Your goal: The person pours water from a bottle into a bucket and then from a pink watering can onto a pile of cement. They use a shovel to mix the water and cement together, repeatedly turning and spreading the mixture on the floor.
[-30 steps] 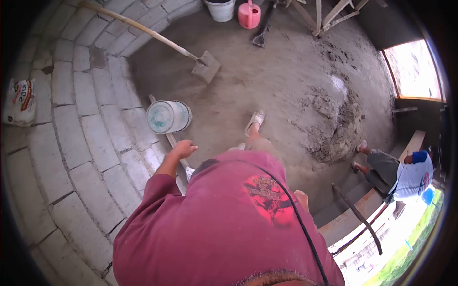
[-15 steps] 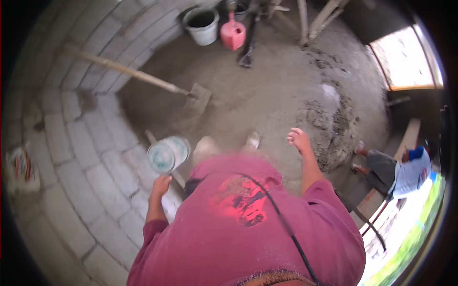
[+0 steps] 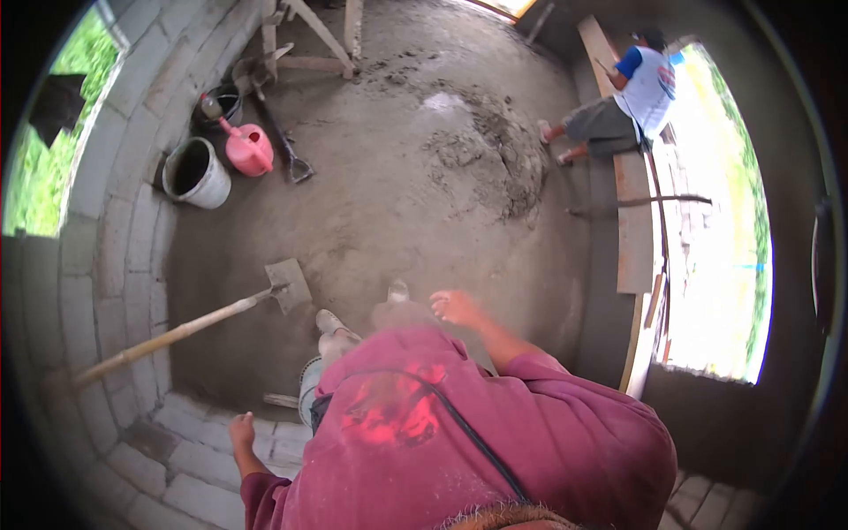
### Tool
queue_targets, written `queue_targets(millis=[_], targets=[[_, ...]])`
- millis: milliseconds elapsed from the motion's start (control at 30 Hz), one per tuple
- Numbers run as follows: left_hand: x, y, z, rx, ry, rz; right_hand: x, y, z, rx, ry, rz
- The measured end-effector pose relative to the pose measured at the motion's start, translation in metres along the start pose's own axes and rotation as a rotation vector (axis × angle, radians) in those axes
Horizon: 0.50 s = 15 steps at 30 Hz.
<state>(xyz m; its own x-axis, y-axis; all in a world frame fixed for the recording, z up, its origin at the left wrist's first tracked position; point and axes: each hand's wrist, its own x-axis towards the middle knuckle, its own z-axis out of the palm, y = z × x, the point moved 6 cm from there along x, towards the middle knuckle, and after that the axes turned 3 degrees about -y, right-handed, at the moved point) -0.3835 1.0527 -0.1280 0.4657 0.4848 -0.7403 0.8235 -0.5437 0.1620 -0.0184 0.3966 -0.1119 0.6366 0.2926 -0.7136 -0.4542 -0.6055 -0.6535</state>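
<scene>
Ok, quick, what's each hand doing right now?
Left hand: curled or open cannot be told, nothing visible in it.
Right hand: open, holding nothing.

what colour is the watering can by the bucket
Pink; the watering can shows best in the head view, beside the white bucket.

Maroon shirt point(image 3: 495, 442), red print, lower centre; a pale bucket point(image 3: 307, 389) beside it. Upper left, pink watering can point(image 3: 250, 148), white pail point(image 3: 196, 174).
</scene>
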Motion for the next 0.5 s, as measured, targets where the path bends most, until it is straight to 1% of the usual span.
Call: queue_targets(millis=[33,67,133,167,200,267,300,333,400,467,500], targets=[[0.013,-0.007,-0.026,-0.002,0.033,-0.005,-0.009,0.006,0.011,-0.03,0.025,0.007],[0.023,-0.005,-0.041,-0.02,0.079,0.053,-0.016,0.012,0.019,0.032,0.041,0.046],[0.021,0.019,-0.081,-0.065,0.174,0.162,-0.021,0.04,0.027,0.15,0.06,0.115],[0.026,0.026,-0.086,-0.116,0.163,0.142,-0.023,0.053,0.026,0.168,0.102,0.139],[0.025,0.039,-0.086,-0.115,0.137,0.152,-0.026,0.064,0.025,0.193,0.14,0.162],[0.011,0.084,-0.08,-0.103,0.097,0.175,-0.023,0.089,0.019,0.269,0.218,0.184],[-0.013,0.119,-0.08,-0.013,0.097,0.254,-0.022,0.113,0.019,0.324,0.257,0.193],[-0.034,0.153,-0.073,0.075,0.095,0.335,-0.002,0.159,0.014,0.219,0.288,0.123],[-0.037,0.178,-0.046,0.244,-0.02,0.477,0.008,0.185,0.017,0.195,0.366,0.114],[-0.041,0.205,-0.033,0.254,-0.07,0.5,-0.043,0.157,0.009,0.346,0.445,0.256],[-0.041,0.211,-0.03,0.254,-0.103,0.506,-0.057,0.17,0.024,0.358,0.443,0.298]])
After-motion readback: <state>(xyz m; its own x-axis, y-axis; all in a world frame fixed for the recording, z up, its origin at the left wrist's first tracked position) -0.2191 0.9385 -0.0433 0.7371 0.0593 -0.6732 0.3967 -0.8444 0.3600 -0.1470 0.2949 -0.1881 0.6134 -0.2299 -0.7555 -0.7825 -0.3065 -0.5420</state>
